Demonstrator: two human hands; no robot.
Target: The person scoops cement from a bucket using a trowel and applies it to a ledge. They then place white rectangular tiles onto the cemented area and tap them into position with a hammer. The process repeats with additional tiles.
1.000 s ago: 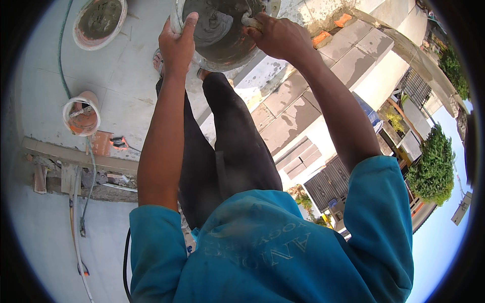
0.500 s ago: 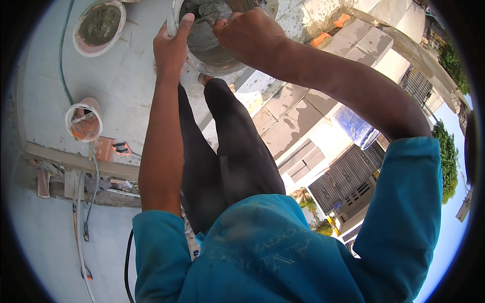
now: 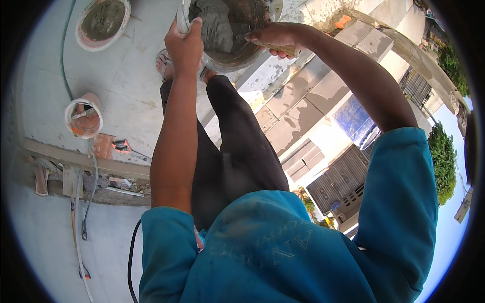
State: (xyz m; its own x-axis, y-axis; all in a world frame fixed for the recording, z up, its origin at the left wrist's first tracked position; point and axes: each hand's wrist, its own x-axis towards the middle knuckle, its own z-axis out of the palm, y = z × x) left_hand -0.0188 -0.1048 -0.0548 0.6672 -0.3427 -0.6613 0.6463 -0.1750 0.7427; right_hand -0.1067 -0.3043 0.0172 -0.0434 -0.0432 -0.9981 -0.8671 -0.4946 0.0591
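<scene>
A round metal pan [image 3: 222, 58] filled with wet grey mortar [image 3: 222, 25] is at the top middle, above my feet. My left hand [image 3: 184, 43] grips the pan's left rim. My right hand [image 3: 275, 38] reaches over the pan from the right and is closed on a wooden tool handle [image 3: 280, 49]; the tool's working end is hidden in the mortar. Both arms wear teal sleeves. My dark trouser legs run down the middle of the view.
A second basin of mortar [image 3: 103, 22] sits on the concrete roof at top left. An orange and white bucket [image 3: 83, 118] stands left, near a green hose [image 3: 63, 60]. Brick rubble lines a low ledge [image 3: 76, 161]. The roof edge drops to rooftops and trees on the right.
My right hand has moved from the pan's right rim across its top, with the tool handle showing in it. The pan has come nearer and fills more of the top of the view.
</scene>
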